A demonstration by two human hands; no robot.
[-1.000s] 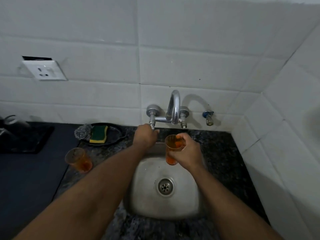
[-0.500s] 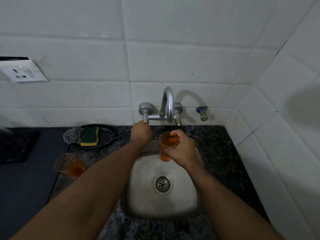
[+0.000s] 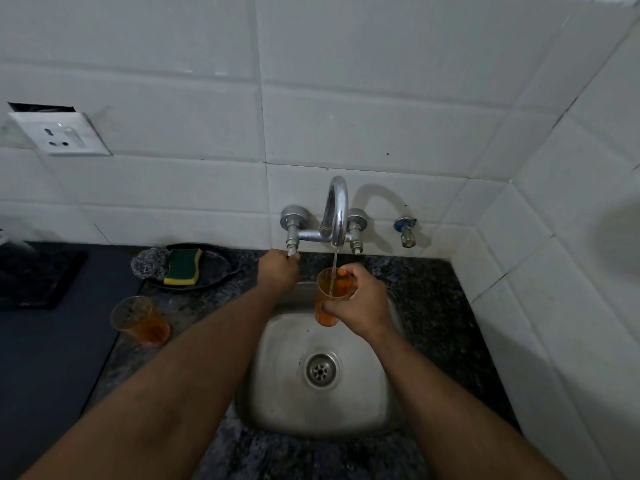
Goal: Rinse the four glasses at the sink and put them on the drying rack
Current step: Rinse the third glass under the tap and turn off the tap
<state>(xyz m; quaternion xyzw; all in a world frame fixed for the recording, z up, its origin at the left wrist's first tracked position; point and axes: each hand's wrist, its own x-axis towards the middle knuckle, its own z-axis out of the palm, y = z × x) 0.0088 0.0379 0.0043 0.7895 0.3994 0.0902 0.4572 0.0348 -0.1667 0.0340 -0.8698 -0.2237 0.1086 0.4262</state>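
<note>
My right hand (image 3: 360,303) grips an orange glass (image 3: 329,301) upright over the steel sink (image 3: 277,386), right under the curved tap spout (image 3: 337,209). A thin stream of water falls from the spout into the glass. My left hand (image 3: 278,271) is curled round the left tap handle (image 3: 292,247). A second orange glass (image 3: 138,320) stands on the granite counter left of the sink. No drying rack is in view.
A black dish (image 3: 214,268) behind the second glass holds a green and yellow sponge (image 3: 183,266) and a steel scrubber (image 3: 149,263). A small blue-capped valve (image 3: 406,230) juts from the wall at the right. White tiled walls close in behind and on the right. A wall socket (image 3: 59,133) sits at upper left.
Water now runs from the spout into the held glass; none was visible earlier. Both hands stay in about the same places.
</note>
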